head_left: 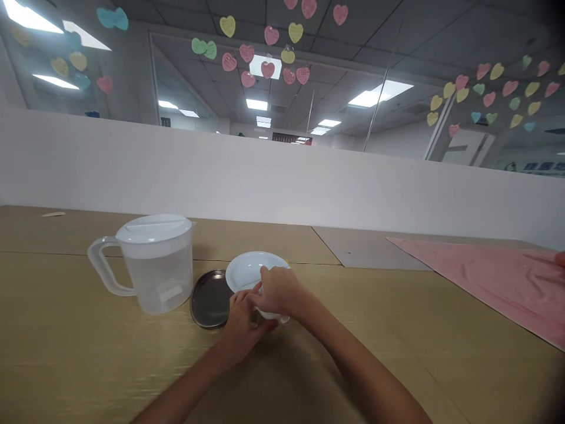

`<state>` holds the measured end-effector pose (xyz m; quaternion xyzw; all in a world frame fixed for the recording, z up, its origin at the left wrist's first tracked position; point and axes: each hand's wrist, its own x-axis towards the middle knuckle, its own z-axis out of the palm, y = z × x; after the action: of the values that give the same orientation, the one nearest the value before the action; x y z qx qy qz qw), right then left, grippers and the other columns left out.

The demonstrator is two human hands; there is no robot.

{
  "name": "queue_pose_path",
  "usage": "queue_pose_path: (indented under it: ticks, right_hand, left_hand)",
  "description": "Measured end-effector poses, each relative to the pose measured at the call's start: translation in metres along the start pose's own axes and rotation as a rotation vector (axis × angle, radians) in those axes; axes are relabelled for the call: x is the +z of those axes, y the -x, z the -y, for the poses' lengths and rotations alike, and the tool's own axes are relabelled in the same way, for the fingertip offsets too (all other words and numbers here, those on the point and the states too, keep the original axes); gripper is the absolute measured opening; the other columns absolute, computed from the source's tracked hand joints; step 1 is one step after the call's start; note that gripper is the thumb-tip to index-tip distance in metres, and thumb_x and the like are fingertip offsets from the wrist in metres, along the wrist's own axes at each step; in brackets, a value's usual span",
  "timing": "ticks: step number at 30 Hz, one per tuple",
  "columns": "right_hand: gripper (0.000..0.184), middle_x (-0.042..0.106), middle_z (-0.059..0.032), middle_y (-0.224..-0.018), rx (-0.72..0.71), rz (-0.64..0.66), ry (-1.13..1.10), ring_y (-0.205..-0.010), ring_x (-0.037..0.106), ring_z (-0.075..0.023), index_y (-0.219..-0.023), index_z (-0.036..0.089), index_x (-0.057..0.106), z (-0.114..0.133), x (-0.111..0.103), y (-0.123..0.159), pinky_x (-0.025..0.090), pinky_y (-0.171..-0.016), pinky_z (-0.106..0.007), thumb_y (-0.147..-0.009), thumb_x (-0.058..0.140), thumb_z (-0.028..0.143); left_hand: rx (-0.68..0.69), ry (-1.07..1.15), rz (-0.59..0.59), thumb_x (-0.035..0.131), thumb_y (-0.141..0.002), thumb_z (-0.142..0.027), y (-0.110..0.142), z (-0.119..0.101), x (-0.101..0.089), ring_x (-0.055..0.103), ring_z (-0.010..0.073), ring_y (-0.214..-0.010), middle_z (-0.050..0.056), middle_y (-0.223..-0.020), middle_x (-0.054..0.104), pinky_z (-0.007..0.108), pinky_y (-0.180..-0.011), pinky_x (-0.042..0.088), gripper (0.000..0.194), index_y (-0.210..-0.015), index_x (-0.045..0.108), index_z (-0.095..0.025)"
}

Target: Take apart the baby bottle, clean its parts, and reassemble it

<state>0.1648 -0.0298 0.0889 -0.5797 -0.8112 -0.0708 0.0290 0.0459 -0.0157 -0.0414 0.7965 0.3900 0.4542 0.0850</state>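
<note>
Both my hands meet over a small white vessel (267, 315), mostly hidden by the fingers. My left hand (241, 321) curls around its left side, thumb along the lower front. My right hand (280, 288) is closed above it, fingers bent inward, with the thing in its grip hidden; a thin pale line shows beside the fingers. Just behind the hands sits a shallow white bowl (248, 265), partly covered by them. A dark round metal tray (212, 300) lies to the left, its edge close to the bowl and my left hand.
A translucent lidded pitcher (159, 274) stands left of the tray, handle outward. A flat pale piece (53, 214) lies at the far left back. Pink cloth (494, 277) and a grey sheet (371, 250) cover the right side. Another person's fingertip (560, 258) shows at the right edge.
</note>
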Motion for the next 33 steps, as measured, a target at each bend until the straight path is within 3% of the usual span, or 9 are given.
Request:
queue_pose_path:
  ticks: [4,10,16,21,24,28,31,33]
  right_hand:
    - [0.038,0.065,-0.0125,-0.081,-0.012,0.089,-0.014,-0.075,0.061,-0.0254,-0.085,0.013,0.060,0.000,-0.014,-0.001,0.042,-0.058,-0.030,-0.074,0.048,0.047]
    - [0.051,0.065,-0.0077,-0.082,-0.178,0.246,-0.135,-0.071,0.059,-0.0211,-0.094,0.016,0.062,-0.025,-0.029,0.001,0.036,-0.050,-0.025,-0.064,0.055,0.057]
    - [0.048,0.064,-0.0044,-0.085,-0.255,0.228,-0.280,-0.074,0.056,-0.0167,-0.095,0.020,0.064,-0.040,-0.033,0.002,0.034,-0.052,-0.023,-0.066,0.055,0.058]
    - [0.034,0.062,-0.0023,-0.075,-0.291,0.206,-0.301,-0.069,0.054,-0.0156,-0.091,0.021,0.065,-0.040,-0.033,0.006,0.033,-0.052,-0.023,-0.069,0.058,0.046]
    - [0.034,0.062,-0.0013,-0.083,-0.334,0.126,-0.405,-0.070,0.053,-0.0144,-0.102,0.023,0.061,-0.047,-0.046,0.016,0.036,-0.056,-0.023,-0.069,0.061,0.034]
    - [0.039,0.056,-0.0026,-0.108,-0.312,-0.148,-0.611,-0.084,0.053,-0.0139,-0.111,0.025,0.050,-0.065,-0.061,0.029,0.041,-0.070,-0.026,-0.073,0.056,0.023]
    - [0.034,0.055,-0.0038,-0.107,-0.210,-0.155,-0.660,-0.083,0.053,-0.0142,-0.107,0.023,0.047,-0.074,-0.046,0.017,0.042,-0.071,-0.027,-0.073,0.055,0.024]
    - [0.036,0.057,-0.0050,-0.100,-0.149,0.013,-0.619,-0.081,0.053,-0.0160,-0.105,0.020,0.046,-0.075,-0.022,-0.001,0.041,-0.067,-0.028,-0.073,0.057,0.031]
  left_hand:
    - [0.033,-0.006,0.023,0.059,-0.074,-0.043,-0.001,-0.002,-0.002,0.047,0.0271,-0.104,0.009,-0.111,0.057,0.046,-0.085,0.039,0.042,-0.110,0.053,-0.022]
    - [-0.012,-0.009,0.136,0.056,-0.076,-0.047,-0.007,-0.012,-0.008,0.046,0.0262,-0.103,0.007,-0.106,0.058,0.044,-0.090,0.033,0.047,-0.117,0.050,-0.024]
    - [0.018,0.004,0.143,0.052,-0.078,-0.050,-0.007,-0.012,-0.009,0.044,0.0262,-0.107,0.006,-0.107,0.057,0.043,-0.092,0.031,0.045,-0.115,0.050,-0.024]
    - [0.019,0.007,0.136,0.050,-0.078,-0.051,-0.006,-0.013,-0.010,0.044,0.0265,-0.106,0.007,-0.109,0.056,0.044,-0.092,0.032,0.045,-0.114,0.050,-0.023]
    - [-0.007,0.015,0.126,0.050,-0.078,-0.051,-0.005,-0.013,-0.012,0.045,0.0259,-0.105,0.008,-0.109,0.056,0.041,-0.090,0.036,0.045,-0.112,0.051,-0.022]
    - [0.011,0.019,0.111,0.053,-0.077,-0.051,-0.005,-0.013,-0.011,0.046,0.0262,-0.105,0.009,-0.109,0.057,0.042,-0.091,0.035,0.050,-0.117,0.049,-0.021]
    - [0.017,0.012,0.084,0.053,-0.076,-0.052,-0.005,-0.014,-0.010,0.047,0.0265,-0.104,0.009,-0.108,0.058,0.043,-0.090,0.036,0.053,-0.119,0.048,-0.021]
    - [0.017,0.007,0.074,0.054,-0.076,-0.051,-0.006,-0.015,-0.011,0.049,0.0259,-0.102,0.009,-0.106,0.059,0.041,-0.088,0.038,0.052,-0.118,0.050,-0.021]
